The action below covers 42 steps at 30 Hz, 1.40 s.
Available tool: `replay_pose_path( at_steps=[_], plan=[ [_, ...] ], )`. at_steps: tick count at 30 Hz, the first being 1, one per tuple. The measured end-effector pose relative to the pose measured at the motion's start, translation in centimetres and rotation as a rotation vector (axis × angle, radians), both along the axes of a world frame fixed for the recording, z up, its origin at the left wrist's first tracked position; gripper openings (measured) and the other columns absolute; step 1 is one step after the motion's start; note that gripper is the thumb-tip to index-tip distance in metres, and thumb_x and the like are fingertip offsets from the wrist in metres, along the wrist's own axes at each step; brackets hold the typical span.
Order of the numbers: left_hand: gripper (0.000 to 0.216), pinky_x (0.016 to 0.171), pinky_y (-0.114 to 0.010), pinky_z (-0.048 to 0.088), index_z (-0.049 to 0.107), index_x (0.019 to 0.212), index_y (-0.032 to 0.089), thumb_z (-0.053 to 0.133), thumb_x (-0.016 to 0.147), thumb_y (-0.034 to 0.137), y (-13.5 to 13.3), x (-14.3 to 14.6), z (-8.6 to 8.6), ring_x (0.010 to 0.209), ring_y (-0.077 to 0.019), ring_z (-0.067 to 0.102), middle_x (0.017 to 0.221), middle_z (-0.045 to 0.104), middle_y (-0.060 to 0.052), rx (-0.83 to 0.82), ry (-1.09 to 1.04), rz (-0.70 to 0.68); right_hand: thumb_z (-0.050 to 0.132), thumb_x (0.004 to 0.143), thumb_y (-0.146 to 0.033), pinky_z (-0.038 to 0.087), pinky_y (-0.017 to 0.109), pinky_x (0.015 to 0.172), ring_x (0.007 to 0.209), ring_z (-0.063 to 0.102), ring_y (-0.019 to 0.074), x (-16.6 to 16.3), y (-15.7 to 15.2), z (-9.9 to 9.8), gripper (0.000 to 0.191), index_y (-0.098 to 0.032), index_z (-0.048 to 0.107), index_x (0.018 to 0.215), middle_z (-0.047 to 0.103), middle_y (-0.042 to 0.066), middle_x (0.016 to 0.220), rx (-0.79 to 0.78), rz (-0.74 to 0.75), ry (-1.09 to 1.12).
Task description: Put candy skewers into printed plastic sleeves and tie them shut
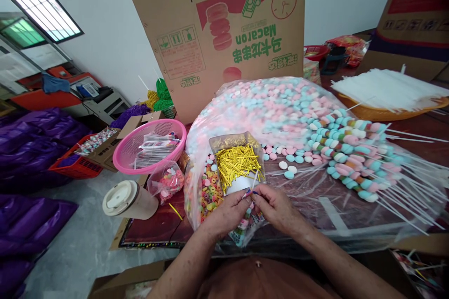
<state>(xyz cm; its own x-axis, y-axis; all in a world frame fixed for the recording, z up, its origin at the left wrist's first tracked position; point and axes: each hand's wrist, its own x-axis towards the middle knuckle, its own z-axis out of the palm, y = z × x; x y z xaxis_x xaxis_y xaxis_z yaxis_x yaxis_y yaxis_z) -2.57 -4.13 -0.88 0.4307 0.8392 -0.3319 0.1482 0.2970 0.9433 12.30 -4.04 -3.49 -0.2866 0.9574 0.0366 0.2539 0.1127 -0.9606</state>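
Close to the table's front edge, my left hand (224, 215) and my right hand (275, 205) meet with fingertips pinched on the neck of a wrapped candy skewer (240, 235). Its see-through bag hangs below my fingers, and a white stick end pokes up above them. My fingers partly hide the bag's neck. Just beyond my hands lies an opened pack of gold twist ties (238, 163). Ring-shaped colourful candies (209, 194) show in plastic left of that pack. Behind it spreads a large bag of pink, blue and white candies (259, 107).
Several unwrapped candy skewers (358, 154) are piled at right, sticks pointing outward. A basket (379, 114) of white sticks stands behind them. At left are a pink basket (121, 161), a lidded cup (140, 203) and a small candy bag (168, 182). A tall carton (168, 14) stands behind.
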Motion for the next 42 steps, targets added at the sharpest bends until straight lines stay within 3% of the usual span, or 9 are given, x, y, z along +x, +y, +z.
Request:
replay_pose_path(
  at_steps=[4,10,15,19,22,27,31,38,42],
  plan=[
    [0.028,0.083,-0.028,0.041,0.064,0.089,0.019,0.048,0.083,0.040,0.4,-0.6,1.4,0.087,-0.0185,0.053,0.088,0.062,-0.002,0.224,0.127,-0.146,0.045,0.078,-0.025,0.034,0.021,0.048,0.051,0.046,0.0112,-0.5,0.6,0.3,0.019,-0.019,0.051,0.061,0.051,-0.003,0.053,0.124,-0.074,-0.143],
    [0.024,0.076,-0.027,0.041,0.064,0.075,0.018,0.049,0.080,0.036,0.1,-0.2,1.4,0.079,-0.0176,0.053,0.081,0.062,-0.001,0.198,0.168,-0.146,0.041,0.082,-0.027,0.037,0.024,0.047,0.047,0.047,0.0127,-0.4,1.2,-0.1,0.029,-0.020,0.046,0.054,0.049,-0.001,0.048,0.124,-0.102,-0.194],
    [0.028,0.054,-0.025,0.042,0.057,0.050,0.020,0.052,0.074,0.033,-0.1,-0.5,2.0,0.053,-0.0152,0.050,0.054,0.057,-0.001,-0.075,0.114,-0.134,0.039,0.086,-0.015,0.029,0.047,0.095,0.111,0.046,0.0263,1.7,1.1,1.7,0.025,-0.016,0.060,0.099,0.064,0.011,0.100,0.848,0.257,-0.547],
    [0.026,0.052,-0.027,0.045,0.057,0.051,0.020,0.050,0.074,0.028,0.1,-0.5,1.8,0.046,-0.0152,0.054,0.051,0.058,-0.001,-0.064,0.087,-0.373,0.037,0.086,-0.009,0.025,0.050,0.099,0.095,0.054,0.0237,2.2,0.8,1.8,0.028,-0.011,0.057,0.106,0.066,0.011,0.092,1.083,0.542,-0.778],
    [0.022,0.054,-0.028,0.045,0.056,0.055,0.021,0.048,0.075,0.022,0.2,-0.5,0.8,0.048,-0.0166,0.057,0.053,0.059,-0.001,0.223,0.385,-0.449,0.041,0.081,-0.008,0.032,0.050,0.093,0.079,0.056,0.0239,1.8,0.1,0.8,0.021,-0.012,0.061,0.085,0.065,0.011,0.075,0.859,0.584,-0.814],
    [0.009,0.072,-0.035,0.044,0.059,0.078,0.018,0.051,0.074,0.016,-1.2,-1.4,-0.5,0.075,-0.0237,0.059,0.075,0.063,-0.009,0.691,0.736,-0.387,0.035,0.076,-0.016,0.048,0.036,0.065,0.055,0.056,0.0184,0.4,-1.4,-0.2,0.020,-0.021,0.042,0.058,0.052,0.002,0.050,-0.075,0.447,-0.395],
    [0.021,0.070,-0.034,0.044,0.058,0.095,0.018,0.041,0.084,0.019,-3.0,-3.0,-1.2,0.072,-0.0211,0.057,0.078,0.062,-0.010,1.063,0.871,-0.365,0.021,0.080,-0.020,0.043,0.026,0.042,0.030,0.044,0.0134,-0.1,-0.3,0.4,0.032,-0.023,0.030,0.050,0.026,-0.007,0.030,-0.359,0.612,-0.255],
    [0.019,0.051,-0.023,0.041,0.055,0.071,0.018,0.059,0.073,0.036,-1.8,-4.7,-2.1,0.053,-0.0122,0.053,0.061,0.054,0.002,0.200,0.140,0.560,0.040,0.085,-0.021,0.042,0.028,0.071,0.081,0.057,0.0179,-1.1,6.5,-0.7,0.024,-0.016,0.057,0.070,0.062,0.009,0.080,0.129,0.012,-0.765],
    [0.028,0.041,-0.019,0.037,0.052,0.072,0.017,0.069,0.059,0.034,-0.9,-4.6,-2.1,0.041,-0.0087,0.052,0.059,0.057,0.004,-0.217,-0.199,0.763,0.041,0.082,-0.011,0.039,0.031,0.074,0.089,0.054,0.0226,-3.4,6.7,-2.9,0.021,-0.014,0.059,0.072,0.060,0.014,0.086,0.198,-0.044,-0.902]
  ],
)
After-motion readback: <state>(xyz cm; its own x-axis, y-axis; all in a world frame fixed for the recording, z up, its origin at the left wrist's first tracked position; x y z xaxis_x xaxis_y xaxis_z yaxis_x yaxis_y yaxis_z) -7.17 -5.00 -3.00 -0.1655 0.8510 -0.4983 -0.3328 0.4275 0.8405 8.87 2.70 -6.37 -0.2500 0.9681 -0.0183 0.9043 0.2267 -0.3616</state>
